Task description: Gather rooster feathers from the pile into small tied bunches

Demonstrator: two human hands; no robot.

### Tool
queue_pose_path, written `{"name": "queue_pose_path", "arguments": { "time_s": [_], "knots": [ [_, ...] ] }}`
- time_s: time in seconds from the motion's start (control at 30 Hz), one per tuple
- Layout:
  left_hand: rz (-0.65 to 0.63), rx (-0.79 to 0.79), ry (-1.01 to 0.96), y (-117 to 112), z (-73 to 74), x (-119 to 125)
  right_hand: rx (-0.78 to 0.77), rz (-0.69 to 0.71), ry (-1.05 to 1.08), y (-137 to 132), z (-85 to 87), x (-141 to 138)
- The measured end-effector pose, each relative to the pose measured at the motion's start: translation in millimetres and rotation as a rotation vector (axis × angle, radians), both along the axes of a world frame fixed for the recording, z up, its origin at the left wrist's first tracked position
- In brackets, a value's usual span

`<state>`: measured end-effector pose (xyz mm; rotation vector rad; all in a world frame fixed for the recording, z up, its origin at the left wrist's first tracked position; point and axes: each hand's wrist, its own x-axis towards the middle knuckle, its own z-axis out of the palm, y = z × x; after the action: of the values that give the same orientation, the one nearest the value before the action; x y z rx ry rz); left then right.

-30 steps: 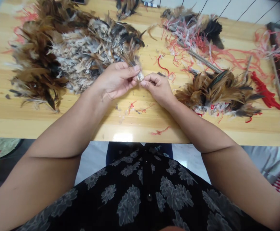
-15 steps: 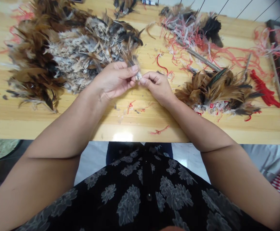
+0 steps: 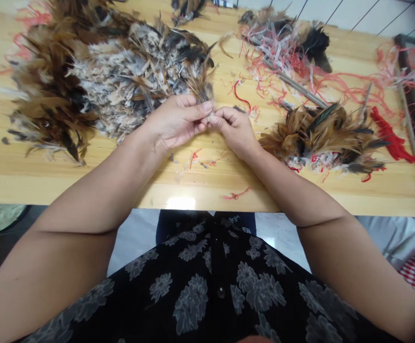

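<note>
My left hand (image 3: pixel 184 118) pinches a small bunch of brown and grey feathers (image 3: pixel 204 89) between thumb and fingers, with the tips pointing away from me. The pale quill ends lie at the fingertips of my right hand (image 3: pixel 234 129), which is closed in a pinch and touches the left fingertips. Whether it grips the quills or a thread is too small to make out. Just beyond my left hand spreads a large pile of feathers (image 3: pixel 111 81), fluffy and pale in the middle, brown and black around it.
Tied brown feather bundles (image 3: pixel 321 133) with red and white ends lie right of my right hand, beside red yarn (image 3: pixel 393 138). Farther back are tangled pink and white strands (image 3: pixel 279 45) and a thin stick (image 3: pixel 296 86). A dark frame (image 3: pixel 412 90) stands at the right edge.
Both hands have shifted slightly to the right, still together. The left thumb has slid nearer the right fingertips, covering more of the pale quill ends.
</note>
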<state>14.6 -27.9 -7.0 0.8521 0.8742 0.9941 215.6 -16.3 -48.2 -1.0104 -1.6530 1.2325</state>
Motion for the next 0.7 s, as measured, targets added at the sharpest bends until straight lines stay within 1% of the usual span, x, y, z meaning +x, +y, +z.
{"name": "queue_pose_path", "arguments": {
  "time_s": [0.07, 0.17, 0.3, 0.37, 0.47, 0.57, 0.7],
  "knots": [
    [0.014, 0.022, 0.013, 0.3, -0.4, -1.4, -0.007, 0.011, -0.004, 0.3, 1.0, -0.1],
    [0.018, 0.075, 0.016, 2.3, -1.1, -6.3, -0.017, 0.002, 0.014, 3.0, -1.8, 0.3],
    [-0.018, 0.134, 0.03, 6.9, -8.4, -13.8, -0.033, -0.012, 0.05, 7.4, -7.1, 0.5],
    [-0.019, 0.154, 0.051, 8.6, -14.2, -15.5, -0.034, 0.03, 0.07, 7.4, -5.7, 0.3],
    [-0.012, 0.17, 0.101, 9.4, -20.3, -14.5, -0.039, 0.118, 0.098, 4.9, 1.4, 0.8],
    [-0.016, 0.177, 0.109, 8.3, -20.1, -10.4, -0.065, 0.159, 0.096, 3.0, 7.5, 2.6],
    [-0.006, 0.2, 0.101, 4.8, -14.9, -5.0, -0.085, 0.17, 0.099, 6.5, 5.9, 5.9]
  ]
}}
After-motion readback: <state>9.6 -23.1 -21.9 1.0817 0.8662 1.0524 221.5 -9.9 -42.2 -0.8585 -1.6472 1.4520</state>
